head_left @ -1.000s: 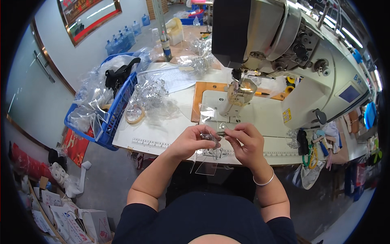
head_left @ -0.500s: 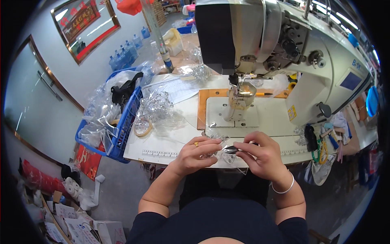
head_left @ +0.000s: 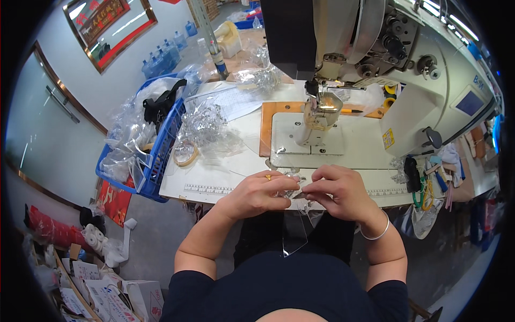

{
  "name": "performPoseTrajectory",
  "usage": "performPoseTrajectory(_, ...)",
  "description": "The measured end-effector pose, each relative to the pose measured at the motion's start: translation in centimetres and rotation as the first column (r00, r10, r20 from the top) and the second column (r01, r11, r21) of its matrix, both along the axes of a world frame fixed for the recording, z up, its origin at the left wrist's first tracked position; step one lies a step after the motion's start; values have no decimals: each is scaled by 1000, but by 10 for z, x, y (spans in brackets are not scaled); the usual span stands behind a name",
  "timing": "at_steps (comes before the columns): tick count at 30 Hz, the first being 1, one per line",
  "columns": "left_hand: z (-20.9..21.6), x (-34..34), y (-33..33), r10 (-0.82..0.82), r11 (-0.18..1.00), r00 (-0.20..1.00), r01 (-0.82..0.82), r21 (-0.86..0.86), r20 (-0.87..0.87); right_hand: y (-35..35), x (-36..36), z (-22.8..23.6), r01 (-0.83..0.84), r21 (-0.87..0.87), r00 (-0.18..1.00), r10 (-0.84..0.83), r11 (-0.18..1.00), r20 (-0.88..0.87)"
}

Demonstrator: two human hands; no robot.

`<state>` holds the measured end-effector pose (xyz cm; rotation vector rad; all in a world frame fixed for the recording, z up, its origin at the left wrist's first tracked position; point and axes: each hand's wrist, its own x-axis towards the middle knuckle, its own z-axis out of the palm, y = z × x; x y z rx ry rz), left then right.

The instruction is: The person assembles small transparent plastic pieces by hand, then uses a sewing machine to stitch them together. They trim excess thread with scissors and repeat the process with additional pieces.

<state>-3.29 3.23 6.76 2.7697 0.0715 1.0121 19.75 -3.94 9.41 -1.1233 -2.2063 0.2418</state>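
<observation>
A clear plastic piece with silvery trim (head_left: 295,236) hangs below the table's front edge, its upper end pinched in the fingers of my left hand (head_left: 260,194). The trim is bunched at those fingertips and partly hidden. Close beside it, my right hand (head_left: 340,192) has thumb and fingers drawn together. A small greyish tip of the thread snips (head_left: 299,196) shows between the hands; the rest is covered by my right fingers. Both hands are at the front edge, in front of the sewing machine (head_left: 322,115).
On the left of the white table (head_left: 225,166) lie a heap of silvery trim in plastic (head_left: 204,123) and a tape roll (head_left: 185,153). A blue basket (head_left: 163,153) of plastic stands beside it. Tools and cords (head_left: 424,188) hang at the right edge.
The clear plastic piece now hangs down toward my lap. My right hand has moved slightly left toward my left hand, and the dark snips, plainly visible before, are mostly hidden.
</observation>
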Motion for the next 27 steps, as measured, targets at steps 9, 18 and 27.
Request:
performPoseTrajectory(9,-3,0,3,4,999,1000,-5,-33,-17,1,1,0,-7,-38,1000,8,999,25)
performPoseTrajectory(18,-24,7,1,376,217,873,244,-945,312,22,48,-53,398,-239,798,-463,886,-387)
performPoseTrajectory(27,-45,31,-7,545,-104,739,530,-842,397,17,23,-73,387,-184,798,-429,903,-424)
